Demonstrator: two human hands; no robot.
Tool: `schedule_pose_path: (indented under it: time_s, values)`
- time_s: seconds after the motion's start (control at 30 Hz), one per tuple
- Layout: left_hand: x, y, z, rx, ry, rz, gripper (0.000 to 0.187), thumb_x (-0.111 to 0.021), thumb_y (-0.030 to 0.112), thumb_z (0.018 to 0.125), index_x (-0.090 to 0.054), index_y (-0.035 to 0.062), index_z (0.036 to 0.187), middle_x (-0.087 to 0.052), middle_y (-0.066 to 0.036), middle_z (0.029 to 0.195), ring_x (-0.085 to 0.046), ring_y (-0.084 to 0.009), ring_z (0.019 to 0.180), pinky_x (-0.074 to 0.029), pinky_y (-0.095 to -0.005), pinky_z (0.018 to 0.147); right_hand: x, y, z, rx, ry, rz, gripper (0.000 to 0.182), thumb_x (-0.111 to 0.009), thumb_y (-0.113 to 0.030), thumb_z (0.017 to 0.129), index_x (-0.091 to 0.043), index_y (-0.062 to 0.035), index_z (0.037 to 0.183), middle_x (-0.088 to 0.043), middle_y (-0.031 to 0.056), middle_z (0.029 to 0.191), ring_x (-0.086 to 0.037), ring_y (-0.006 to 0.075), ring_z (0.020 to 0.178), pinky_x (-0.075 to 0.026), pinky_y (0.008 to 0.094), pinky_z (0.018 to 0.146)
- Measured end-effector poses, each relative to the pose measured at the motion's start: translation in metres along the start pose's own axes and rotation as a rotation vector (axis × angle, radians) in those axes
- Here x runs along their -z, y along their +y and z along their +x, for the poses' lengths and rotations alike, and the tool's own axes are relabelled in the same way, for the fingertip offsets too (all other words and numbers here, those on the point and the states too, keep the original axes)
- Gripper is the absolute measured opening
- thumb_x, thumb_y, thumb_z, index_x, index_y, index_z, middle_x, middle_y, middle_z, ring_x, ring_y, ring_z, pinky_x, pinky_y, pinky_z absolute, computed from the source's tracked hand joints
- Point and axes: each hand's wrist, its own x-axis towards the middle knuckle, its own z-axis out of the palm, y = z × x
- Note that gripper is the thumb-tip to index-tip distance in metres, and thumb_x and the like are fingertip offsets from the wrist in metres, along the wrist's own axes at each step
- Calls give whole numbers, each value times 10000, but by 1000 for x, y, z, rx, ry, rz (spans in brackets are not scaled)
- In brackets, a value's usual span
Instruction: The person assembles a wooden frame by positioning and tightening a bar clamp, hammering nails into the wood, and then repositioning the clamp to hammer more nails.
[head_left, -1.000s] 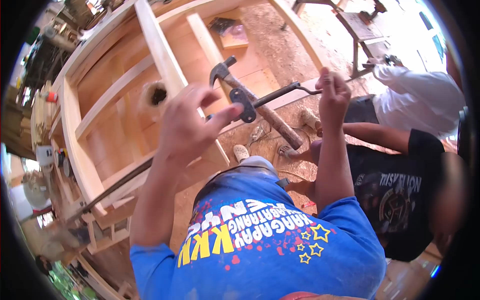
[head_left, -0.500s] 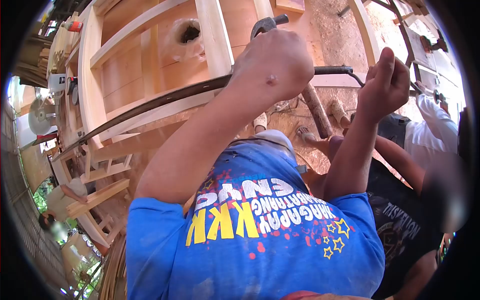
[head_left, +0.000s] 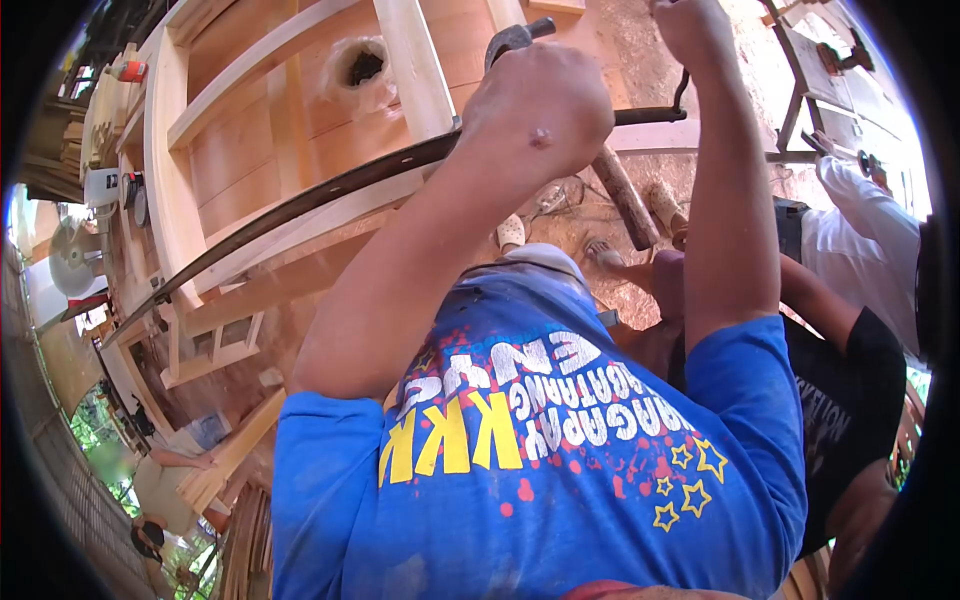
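Note:
A long metal bar clamp (head_left: 330, 187) lies diagonally across a wooden frame (head_left: 415, 75). My left hand (head_left: 545, 105) is closed in a fist over the clamp bar, wrapped round a hammer. The hammer head (head_left: 515, 40) sticks out above the fist and its wooden handle (head_left: 625, 198) below it. At the right end of the clamp, my right hand (head_left: 692, 30) is closed on the bent crank handle (head_left: 682, 92); its fingertips are partly cut off by the top edge.
A person in a black shirt (head_left: 835, 400) is close at my right, with a person in white (head_left: 865, 230) beyond. At the lower left another person (head_left: 165, 490) is near some boards (head_left: 235, 450). A fan (head_left: 75, 255) stands at the left.
My right hand has moved up and left, and the crank has swung upward with it. My left hand stays on the hammer, slightly shifted. The person at lower left has moved.

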Motion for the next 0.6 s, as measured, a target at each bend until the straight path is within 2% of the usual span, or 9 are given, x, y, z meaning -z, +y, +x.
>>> schedule_pose_path:
  time_s: [0.07,0.17,0.2,0.23,0.33,0.4,0.47,0.53,0.6]
  values:
    - [-1,-2,-1,15,25,-55,279,-565,130,876,-781,2,997,-742,-267,1075,-733,-402,1049,-582,-462,939,-2,7,-3,84,101,-4,216,-733,-203,871,-737,10,905,-719,279,878,-713,437,870,-561,491,787]
    - [1,-8,-5,11,105,-165,241,-583,185,895,-744,31,987,-729,-245,1006,-703,-418,978,-553,-496,924,0,10,6,191,41,-59,403,-706,-435,942,-774,-40,975,-756,155,843,-725,303,810,-553,414,795]
    - [-5,-13,-6,-66,277,-198,231,-596,171,886,-738,22,992,-725,-239,1005,-698,-417,968,-552,-493,920,7,4,6,87,-52,-104,405,-620,-433,959,-779,-71,1047,-775,194,1023,-724,396,1027,-548,483,932]
    - [-16,-15,-7,-136,447,-227,223,-609,156,878,-731,13,997,-722,-233,1003,-693,-416,959,-551,-489,915,12,-4,0,94,6,-191,399,-640,-426,956,-768,-74,1092,-771,195,1067,-727,380,1031,-550,466,933]
    - [-14,-1,-20,-467,873,-379,213,-631,102,851,-704,-23,1007,-700,-212,968,-667,-413,906,-547,-472,864,36,-23,0,271,310,345,361,-696,-373,952,-765,-69,1134,-771,132,1077,-744,303,1021,-570,408,900]
    - [-32,25,-32,-369,765,-840,196,-617,136,900,-695,-29,969,-698,-167,901,-674,-319,846,-538,-435,812,73,-63,-32,402,212,938,277,-711,-306,930,-709,-71,1076,-685,98,1008,-673,238,931,-530,381,840]
    - [-24,35,-54,-124,95,-1444,232,-596,179,910,-690,-25,851,-702,-182,865,-693,-282,838,-523,-419,787,116,-111,-80,515,-179,1538,212,-725,-238,908,-652,-73,1018,-598,64,939,-602,173,840,-490,354,779]
    - [-51,31,-59,-108,-305,-1620,293,-545,196,968,-704,-47,924,-723,-152,886,-670,-198,873,-519,-362,825,130,-148,-122,544,-564,1840,189,-740,-171,885,-596,-75,960,-512,30,869,-531,108,750,-450,327,719]
    - [-48,28,-79,-233,-306,-1741,311,-530,191,985,-722,-53,1005,-730,-115,926,-641,-145,899,-523,-321,829,124,-161,-144,548,-769,1913,191,-759,-180,904,-603,-93,972,-532,8,871,-530,69,689,-453,275,639]
